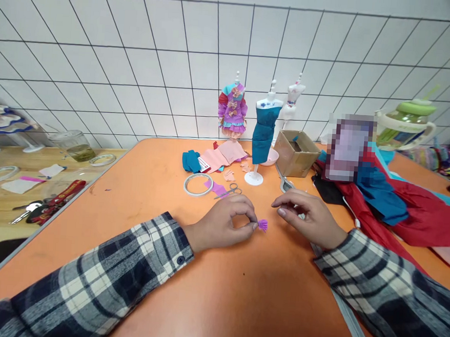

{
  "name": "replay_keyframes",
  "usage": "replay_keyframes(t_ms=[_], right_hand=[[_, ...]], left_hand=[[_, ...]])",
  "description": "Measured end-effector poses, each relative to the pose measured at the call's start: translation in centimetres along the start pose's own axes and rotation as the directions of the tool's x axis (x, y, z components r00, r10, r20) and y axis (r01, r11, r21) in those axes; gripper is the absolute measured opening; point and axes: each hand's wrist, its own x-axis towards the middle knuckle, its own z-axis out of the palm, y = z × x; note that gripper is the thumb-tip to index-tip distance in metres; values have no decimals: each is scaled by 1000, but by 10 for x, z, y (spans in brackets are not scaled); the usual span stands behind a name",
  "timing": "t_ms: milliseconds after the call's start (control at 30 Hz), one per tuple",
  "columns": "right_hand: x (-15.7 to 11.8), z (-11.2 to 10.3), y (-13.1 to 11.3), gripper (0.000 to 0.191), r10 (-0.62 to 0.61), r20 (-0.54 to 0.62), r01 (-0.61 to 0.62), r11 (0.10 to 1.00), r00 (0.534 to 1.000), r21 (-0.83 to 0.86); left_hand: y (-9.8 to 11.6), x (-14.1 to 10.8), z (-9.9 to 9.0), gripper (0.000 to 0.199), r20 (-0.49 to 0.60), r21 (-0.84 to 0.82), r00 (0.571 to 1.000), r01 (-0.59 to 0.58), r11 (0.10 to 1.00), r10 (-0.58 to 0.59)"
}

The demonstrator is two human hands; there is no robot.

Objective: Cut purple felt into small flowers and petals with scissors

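My left hand (227,221) pinches a small purple pleated scrap (262,225) between thumb and forefinger. Its gathered end is hidden by the fingertips, and the free end fans out to the right. To the right of it hovers my right hand (309,215), thumb and fingers apart, with nothing visible at the tips. Small scissors (231,190) lie just beyond my left hand, beside a purple scrap (218,189) and a roll of white tape (198,184). Behind the hands stands a mini dress form (265,135) wrapped in teal fabric.
A form in a purple ruffled dress (232,110) and a bare white form (292,99) stand by the wall. A cardboard box (296,155), pink fabric (229,153) and teal fabric (190,161) lie nearby. Red fabric (430,213) covers the right side. Keys (29,211) lie on the left table.
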Motion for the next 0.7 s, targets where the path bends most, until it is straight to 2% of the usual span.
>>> replay_keyframes(t_ms=[67, 167, 233, 367, 533, 600, 700], right_hand=[[-1, 1, -6, 13, -83, -47, 85, 995, 995, 47], [-3, 4, -19, 12, -278, -75, 274, 960, 958, -59], [-5, 7, -25, 16, -320, -62, 312, 944, 945, -106], [-9, 15, -28, 32, -190, -88, 191, 982, 978, 9], [-11, 23, -25, 16, -68, -74, 77, 988, 995, 130], [-11, 23, -25, 15, -16, -64, 30, 975, 998, 218], [-12, 20, -26, 20, -8, 12, 4, 964, 1000, 268]], left_hand=[[-2, 0, 2, 9, -39, 115, 998, -48, 992, 52], [-4, 0, 5, 7, -66, 172, 995, -58, 983, 70], [-4, 0, 7, 7, -78, 171, 995, -49, 984, 63], [-2, -1, 9, 8, -66, 179, 995, -63, 982, 76], [-1, -1, 8, 7, -75, 165, 992, -88, 982, 101], [-1, -1, 8, 7, -79, 165, 991, -89, 982, 104], [0, -2, 8, 7, -83, 175, 991, -87, 981, 103]])
